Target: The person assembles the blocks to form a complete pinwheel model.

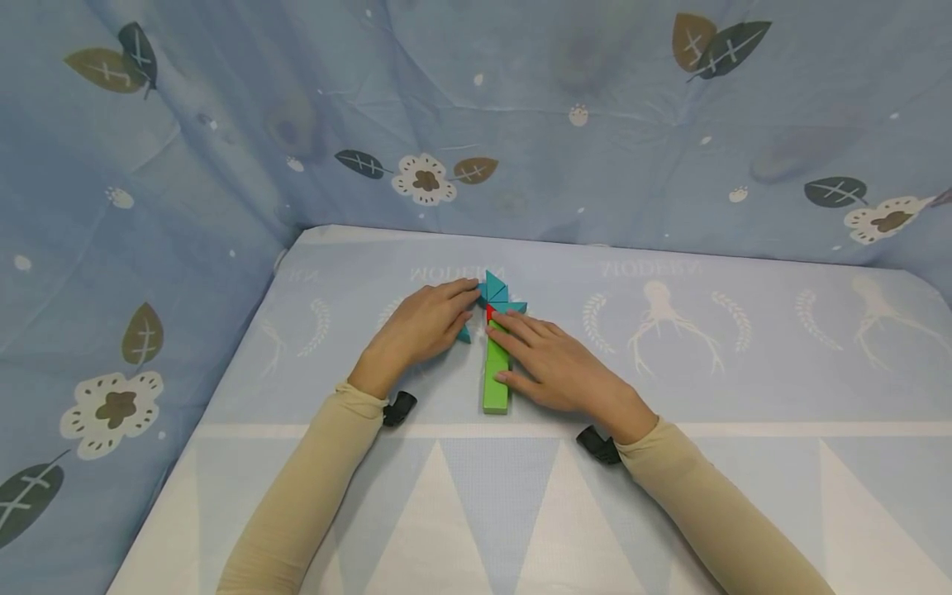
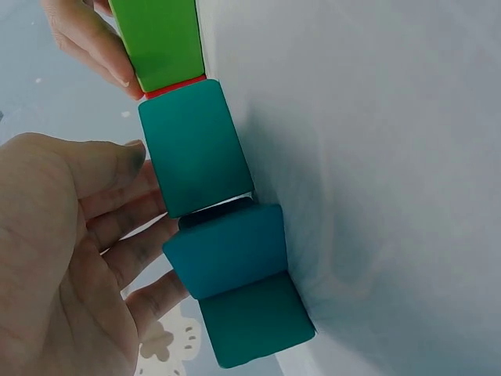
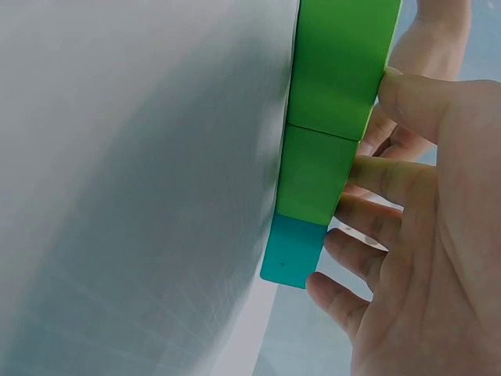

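Note:
A row of green blocks (image 1: 496,384) lies on the table, with a small red block (image 1: 489,312) at its far end. Beyond the red one, several teal and blue triangular blocks (image 1: 497,287) form a cluster. My left hand (image 1: 427,324) touches that cluster's left side with extended fingers; another teal block (image 1: 464,335) shows partly beneath this hand. On the right, my right hand (image 1: 558,368) lays its fingers along the green blocks. In the right wrist view, its fingertips touch two green blocks (image 3: 317,176) and come to a teal block (image 3: 293,251) at the end.
A patterned cloth (image 1: 476,496) covers the table. Blue fabric walls (image 1: 521,124) with leaves and flowers rise behind and at the left. Black wrist devices (image 1: 400,409) sit under both wrists.

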`<state>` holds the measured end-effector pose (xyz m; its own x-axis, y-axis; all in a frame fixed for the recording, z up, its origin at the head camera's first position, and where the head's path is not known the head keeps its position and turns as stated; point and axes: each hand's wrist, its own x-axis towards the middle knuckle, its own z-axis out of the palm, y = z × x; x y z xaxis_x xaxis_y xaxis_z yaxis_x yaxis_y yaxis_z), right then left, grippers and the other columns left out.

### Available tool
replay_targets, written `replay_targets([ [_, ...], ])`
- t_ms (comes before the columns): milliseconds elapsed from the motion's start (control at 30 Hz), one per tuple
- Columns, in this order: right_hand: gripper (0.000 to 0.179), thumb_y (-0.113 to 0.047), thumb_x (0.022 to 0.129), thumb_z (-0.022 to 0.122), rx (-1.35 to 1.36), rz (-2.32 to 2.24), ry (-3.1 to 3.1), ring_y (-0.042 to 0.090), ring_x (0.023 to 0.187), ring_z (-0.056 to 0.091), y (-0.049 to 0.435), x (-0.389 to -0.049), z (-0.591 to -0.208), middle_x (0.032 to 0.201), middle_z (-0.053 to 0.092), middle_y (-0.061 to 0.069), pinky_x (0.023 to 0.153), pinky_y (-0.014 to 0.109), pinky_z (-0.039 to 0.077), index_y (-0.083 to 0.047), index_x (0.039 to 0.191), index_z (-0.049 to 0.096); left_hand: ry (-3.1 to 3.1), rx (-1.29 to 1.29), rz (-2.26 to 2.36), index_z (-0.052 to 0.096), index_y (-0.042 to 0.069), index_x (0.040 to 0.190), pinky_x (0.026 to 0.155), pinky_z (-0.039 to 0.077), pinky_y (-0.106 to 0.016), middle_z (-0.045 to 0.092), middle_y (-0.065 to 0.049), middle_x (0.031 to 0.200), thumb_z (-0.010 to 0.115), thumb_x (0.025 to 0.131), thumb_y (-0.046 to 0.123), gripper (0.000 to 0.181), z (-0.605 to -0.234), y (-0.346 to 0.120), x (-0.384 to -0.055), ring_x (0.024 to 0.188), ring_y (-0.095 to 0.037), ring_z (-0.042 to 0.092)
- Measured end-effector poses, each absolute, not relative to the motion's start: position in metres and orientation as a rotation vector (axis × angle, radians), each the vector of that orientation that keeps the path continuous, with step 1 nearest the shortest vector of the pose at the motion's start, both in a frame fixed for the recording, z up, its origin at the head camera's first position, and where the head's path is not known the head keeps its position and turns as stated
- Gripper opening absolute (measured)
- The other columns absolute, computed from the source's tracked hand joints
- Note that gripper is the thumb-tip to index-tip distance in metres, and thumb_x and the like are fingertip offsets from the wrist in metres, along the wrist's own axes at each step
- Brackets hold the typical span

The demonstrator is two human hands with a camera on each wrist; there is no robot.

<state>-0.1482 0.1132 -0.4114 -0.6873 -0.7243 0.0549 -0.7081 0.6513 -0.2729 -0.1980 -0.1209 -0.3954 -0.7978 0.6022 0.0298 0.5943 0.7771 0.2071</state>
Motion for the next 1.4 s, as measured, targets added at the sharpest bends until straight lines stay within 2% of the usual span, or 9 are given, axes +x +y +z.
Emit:
replay_targets([
  [367, 0.061, -0.043, 0.1, 0.051, -1.207, -0.423, 2.799, 0.028, 0.148, 0.026, 0.113, -0.147, -0.41, 0.159, 0.031, 0.008, 0.117, 0.049, 0.031, -0.011, 0.151, 0.038, 2.933, 1.006, 0.336, 0.052, 0.005, 0.141, 0.104, 0.047, -0.044, 0.047, -0.011, 0.149, 0.055, 0.101, 0.02, 0.043, -0.395, -0.12, -0.198, 0.121, -0.032, 0.059],
  [600, 0.061, -0.043, 0.101, 0.051, -1.204, -0.431, 2.796, 0.027, 0.148, 0.026, 0.112, -0.147, -0.411, 0.159, 0.031, 0.008, 0.117, 0.049, 0.031, -0.011, 0.151, 0.038, 2.931, 1.006, 0.32, 0.052, 0.004, 0.141, 0.105, 0.047, -0.044, 0.046, -0.011, 0.15, 0.054, 0.101, 0.022, 0.044, -0.396, -0.121, -0.198, 0.122, -0.031, 0.058],
  [833, 0.062, -0.044, 0.1, 0.051, -1.179, -0.455, 2.787, 0.027, 0.149, 0.024, 0.112, -0.148, -0.412, 0.16, 0.03, 0.007, 0.117, 0.05, 0.031, -0.012, 0.152, 0.037, 2.939, 1.043, 0.329, 0.051, 0.005, 0.142, 0.111, 0.04, -0.046, 0.046, -0.012, 0.15, 0.055, 0.101, 0.022, 0.045, -0.393, -0.124, -0.198, 0.137, -0.03, 0.045],
  [933, 0.063, -0.044, 0.1, 0.051, -1.168, -0.456, 2.783, 0.027, 0.149, 0.024, 0.112, -0.147, -0.412, 0.16, 0.029, 0.008, 0.117, 0.051, 0.031, -0.012, 0.152, 0.036, 2.955, 1.017, 0.358, 0.052, 0.006, 0.141, 0.112, 0.038, -0.049, 0.046, -0.011, 0.149, 0.055, 0.101, 0.022, 0.043, -0.385, -0.129, -0.2, 0.138, -0.029, 0.043],
  [1200, 0.064, -0.046, 0.1, 0.05, -1.153, -0.461, 2.766, 0.027, 0.149, 0.023, 0.112, -0.146, -0.41, 0.161, 0.027, 0.007, 0.117, 0.052, 0.03, -0.013, 0.153, 0.034, 3.068, 0.985, 0.471, 0.064, 0.006, 0.128, 0.101, 0.048, -0.046, 0.059, -0.011, 0.133, 0.058, 0.1, 0.021, 0.032, -0.358, -0.148, -0.199, 0.117, -0.031, 0.059],
  [1400, 0.064, -0.046, 0.101, 0.049, -1.151, -0.455, 2.77, 0.027, 0.15, 0.023, 0.112, -0.147, -0.411, 0.161, 0.027, 0.007, 0.116, 0.052, 0.03, -0.014, 0.154, 0.033, 2.935, 0.933, 0.419, 0.067, 0.007, 0.125, 0.094, 0.052, -0.043, 0.065, -0.01, 0.12, 0.071, 0.091, 0.027, 0.04, -0.354, -0.147, -0.198, 0.107, -0.029, 0.063],
])
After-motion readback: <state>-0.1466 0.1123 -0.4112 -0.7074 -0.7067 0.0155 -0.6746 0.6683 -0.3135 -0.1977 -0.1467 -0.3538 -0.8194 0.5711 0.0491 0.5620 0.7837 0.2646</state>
